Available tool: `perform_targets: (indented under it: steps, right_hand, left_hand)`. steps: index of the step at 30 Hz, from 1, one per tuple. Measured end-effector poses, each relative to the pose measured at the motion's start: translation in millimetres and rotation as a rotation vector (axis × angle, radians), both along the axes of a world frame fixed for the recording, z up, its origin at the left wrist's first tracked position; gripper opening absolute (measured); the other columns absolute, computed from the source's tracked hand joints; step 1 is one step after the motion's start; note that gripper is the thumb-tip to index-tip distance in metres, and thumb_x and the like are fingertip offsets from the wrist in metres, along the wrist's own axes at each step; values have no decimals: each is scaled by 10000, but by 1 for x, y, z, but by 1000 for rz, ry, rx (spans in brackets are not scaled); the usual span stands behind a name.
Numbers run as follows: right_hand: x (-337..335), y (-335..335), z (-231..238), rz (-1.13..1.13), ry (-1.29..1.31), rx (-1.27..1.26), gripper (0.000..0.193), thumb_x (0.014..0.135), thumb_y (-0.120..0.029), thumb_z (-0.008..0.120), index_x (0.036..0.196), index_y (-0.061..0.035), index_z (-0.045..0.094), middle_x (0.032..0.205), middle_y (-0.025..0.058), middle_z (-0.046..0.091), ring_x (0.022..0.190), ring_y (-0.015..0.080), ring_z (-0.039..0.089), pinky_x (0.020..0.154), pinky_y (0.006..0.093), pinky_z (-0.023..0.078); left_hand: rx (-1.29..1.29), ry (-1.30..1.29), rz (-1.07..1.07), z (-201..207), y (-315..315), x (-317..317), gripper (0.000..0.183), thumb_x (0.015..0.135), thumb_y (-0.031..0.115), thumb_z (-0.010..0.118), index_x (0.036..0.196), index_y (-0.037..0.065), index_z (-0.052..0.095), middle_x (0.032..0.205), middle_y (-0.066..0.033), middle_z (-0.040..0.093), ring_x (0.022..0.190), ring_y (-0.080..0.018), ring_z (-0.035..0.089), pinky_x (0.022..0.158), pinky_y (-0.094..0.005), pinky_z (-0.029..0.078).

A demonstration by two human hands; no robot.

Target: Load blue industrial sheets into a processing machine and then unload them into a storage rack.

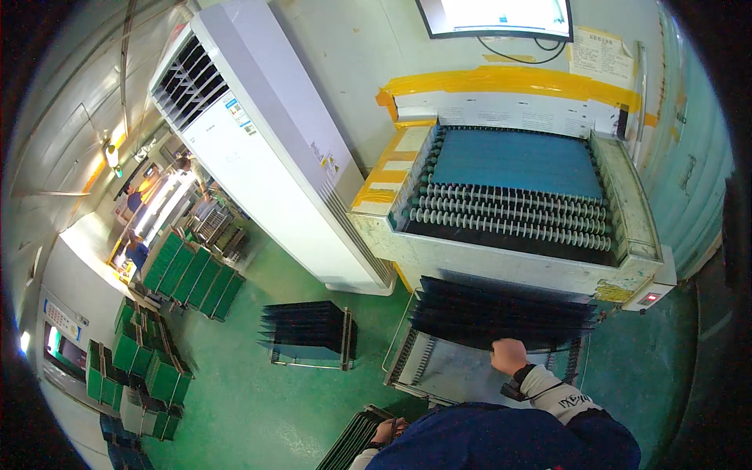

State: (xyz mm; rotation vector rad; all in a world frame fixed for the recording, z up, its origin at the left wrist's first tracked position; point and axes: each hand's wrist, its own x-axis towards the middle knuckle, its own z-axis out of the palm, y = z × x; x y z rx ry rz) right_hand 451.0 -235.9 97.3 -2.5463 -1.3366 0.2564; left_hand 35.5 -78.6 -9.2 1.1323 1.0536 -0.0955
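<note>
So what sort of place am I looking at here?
Probably a factory workshop, perhaps one handling circuit boards: there's a roller machine with a blue sheet on it, dark sheets by the right hand, and racked green sheets.

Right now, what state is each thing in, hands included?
Right hand: curled at the dark panels' near edge; grip unclear.
Left hand: at the end of the racked panels by the lower edge; grip unclear.
Dark panels: racked in a row, tops spaced apart.
Blue panel: lying flat on the machine's rollers.
Switch: lit red.
Monitor: on.
Floor rack: loaded.
</note>
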Motion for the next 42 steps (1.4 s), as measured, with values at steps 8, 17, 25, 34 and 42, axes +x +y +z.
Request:
perform_targets:
  steps: [8,17,25,34,42]
  right_hand:
    - [2,-1,-4,2,-2,16,210,672,-243,601,706,-46,664,722,175,639,714,350,629,649,466,498]
    - [0,2,12,9,67,-49,224,671,-209,563,748,-32,679,767,191,647,742,367,633,681,474,500]
    - [-1,4,6,14,34,-45,222,672,-199,556,761,-41,685,777,190,654,755,355,643,681,461,509]
    - [1,3,0,10,20,-53,221,701,-248,617,721,-32,658,746,170,645,738,347,631,673,461,501]
    - [2,0,0,16,7,-35,221,696,-252,615,715,-36,652,736,170,640,726,348,626,665,463,497]
  left_hand:
    - [-1,-197,18,9,-2,3,142,883,187,617,827,64,575,659,17,515,533,-82,481,467,-220,335]
    - [90,-114,-50,6,-1,1,141,897,167,578,877,27,578,727,-16,558,587,-99,513,510,-220,383]
    - [-72,-127,-9,1,3,-3,127,914,146,472,893,41,540,775,-31,504,661,-126,494,534,-255,356]
    - [-200,-162,64,17,-1,3,230,897,167,362,890,52,561,771,-24,481,682,-140,478,561,-266,365]
    - [-67,-18,11,6,-3,10,204,910,176,416,907,36,565,771,-41,515,660,-155,495,545,-268,367]
